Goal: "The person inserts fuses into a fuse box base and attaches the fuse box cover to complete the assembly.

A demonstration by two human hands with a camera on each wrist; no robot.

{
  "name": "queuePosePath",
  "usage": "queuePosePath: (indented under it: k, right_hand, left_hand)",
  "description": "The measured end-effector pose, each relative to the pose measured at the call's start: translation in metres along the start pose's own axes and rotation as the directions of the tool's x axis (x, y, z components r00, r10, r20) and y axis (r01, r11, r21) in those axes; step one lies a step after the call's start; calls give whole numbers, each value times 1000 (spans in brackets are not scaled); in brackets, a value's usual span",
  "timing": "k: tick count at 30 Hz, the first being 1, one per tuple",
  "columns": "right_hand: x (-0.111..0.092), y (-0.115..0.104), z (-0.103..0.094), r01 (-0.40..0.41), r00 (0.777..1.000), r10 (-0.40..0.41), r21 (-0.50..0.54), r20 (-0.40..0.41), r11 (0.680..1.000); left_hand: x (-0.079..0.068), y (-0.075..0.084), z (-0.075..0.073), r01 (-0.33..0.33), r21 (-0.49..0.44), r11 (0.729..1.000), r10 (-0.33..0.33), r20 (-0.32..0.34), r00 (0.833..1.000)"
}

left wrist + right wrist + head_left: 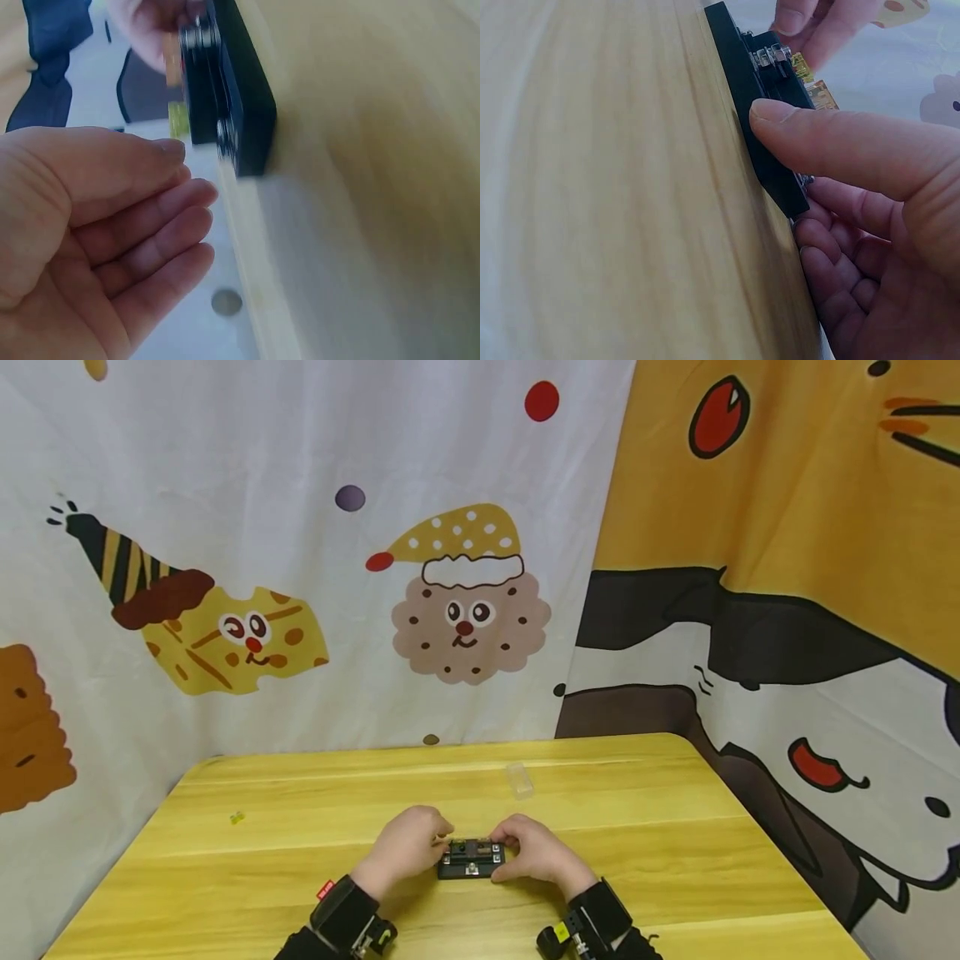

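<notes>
A flat black block point(471, 860) with metal screw terminals lies on the table between both hands. My right hand point(534, 852) grips its right end, the thumb point(776, 120) on the near long side and the other fingers curled at the far side. A yellow see-through piece point(802, 67) and a copper-coloured piece point(822, 95) show on the block's top. At the left end is my left hand point(408, 847). Its thumb and forefinger tips come together beside the block in the left wrist view; whether something small is between them is hidden.
Behind the block lies a clear plastic box point(520, 781). A small yellow-green piece point(237, 817) rests on the wooden table point(337, 793) at the left. A printed curtain point(300, 460) hangs behind the table and along its right side.
</notes>
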State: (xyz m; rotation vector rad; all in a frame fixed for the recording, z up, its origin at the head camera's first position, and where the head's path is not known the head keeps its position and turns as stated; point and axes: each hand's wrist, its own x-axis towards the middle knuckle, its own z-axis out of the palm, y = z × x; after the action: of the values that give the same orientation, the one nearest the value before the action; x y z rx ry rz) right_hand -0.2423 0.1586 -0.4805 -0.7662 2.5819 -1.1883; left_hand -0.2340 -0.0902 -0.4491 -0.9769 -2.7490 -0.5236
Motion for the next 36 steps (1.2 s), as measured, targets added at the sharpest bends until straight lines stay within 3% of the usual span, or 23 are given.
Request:
queuePosePath:
  k: [6,10,14,17,22,25,31,36]
  right_hand:
    - [-1,0,-1,7,1000,-7,-28,-10,1000]
    - [-1,0,-1,6,1000,-7,-22,-10,1000]
    - [-1,1,-1,10,1000,-10,-18,-11,1000]
    - [-1,3,-2,10,1000,-10,-27,-12,1000]
    - [0,5,-2,9,1000,-9,-26,-4,1000]
    - [0,4,-1,9,1000,-9,-21,-3,1000]
    - [0,0,0,-1,1000,1,-23,-5,1000]
    - [-1,-2,-1,1,1000,-1,-8,9,1000]
  left_hand:
    - [-14,-21,-13,52,-32,998,-53,-49,997]
    - [-24,-41,-23,119,-42,992,-122,-68,990]
    - [-36,-65,-32,214,-48,976,-217,-83,973]
    - [-48,-82,-39,303,-37,952,-305,-100,947]
    - [-68,-105,-50,445,-5,895,-442,-139,886]
    - [-79,-117,-56,495,16,869,-486,-168,858]
    - [-94,-142,-65,556,50,829,-539,-192,820]
    - [-105,-158,-72,644,73,762,-621,-203,757]
